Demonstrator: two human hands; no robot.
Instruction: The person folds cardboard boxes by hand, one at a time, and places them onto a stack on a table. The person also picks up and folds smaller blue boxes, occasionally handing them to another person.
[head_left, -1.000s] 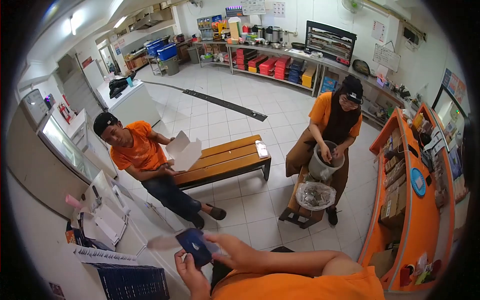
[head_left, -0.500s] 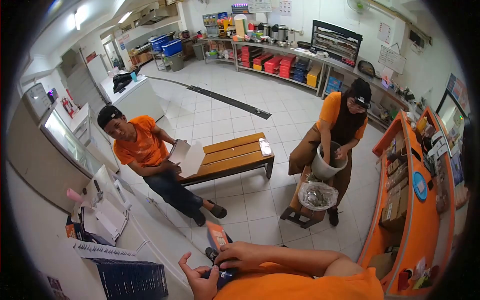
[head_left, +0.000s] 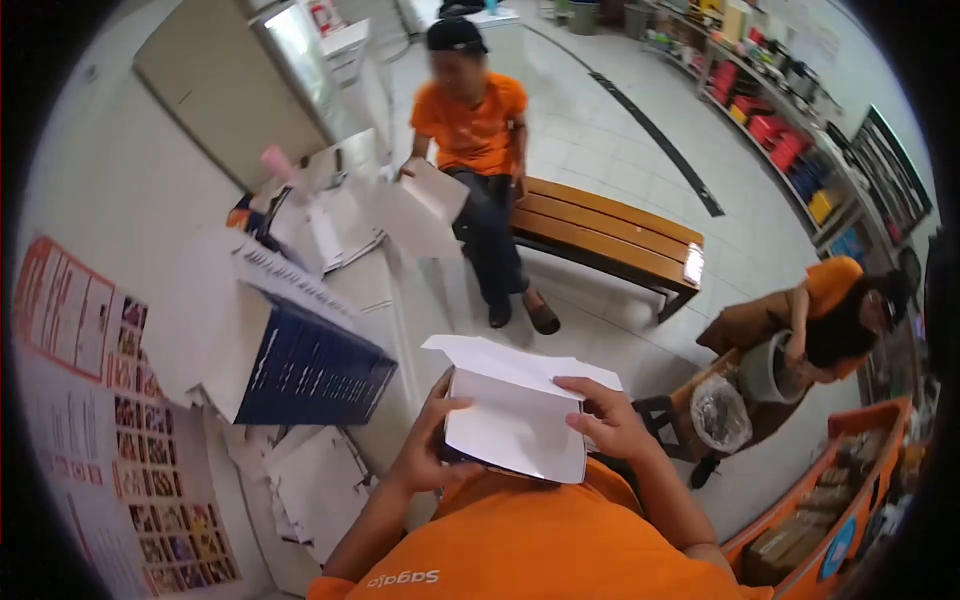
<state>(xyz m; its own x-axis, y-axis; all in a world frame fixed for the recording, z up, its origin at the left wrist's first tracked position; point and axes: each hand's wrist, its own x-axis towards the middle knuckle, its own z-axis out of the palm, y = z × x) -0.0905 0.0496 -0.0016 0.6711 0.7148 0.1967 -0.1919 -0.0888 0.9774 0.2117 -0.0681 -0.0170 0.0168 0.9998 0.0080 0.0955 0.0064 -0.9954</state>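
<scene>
On the near side of the bench (head_left: 605,225), a box (head_left: 515,430) is held in front of an orange shirt (head_left: 540,540). Its white inside is turned up, and its flap (head_left: 520,362) is spread out on the side toward the bench. The left end of the box is clasped by the left hand (head_left: 430,445), with the thumb laid over the edge and the other fingers mostly hidden. The right end is gripped by the right hand (head_left: 612,420), its index finger placed along the flap and its thumb, set apart from it, pressed on the edge below.

Nearer than the bench and to its left, a dark blue stack (head_left: 310,370) is seen on the counter (head_left: 405,335). At the left end of the bench, a carton (head_left: 425,200) is held by a seated co-worker (head_left: 470,130). On its right end a packet (head_left: 693,263) is laid. To the right of the bench, a bin (head_left: 762,368) is reached into by another co-worker (head_left: 835,285), and a clear bag (head_left: 718,412) is placed just beside it
</scene>
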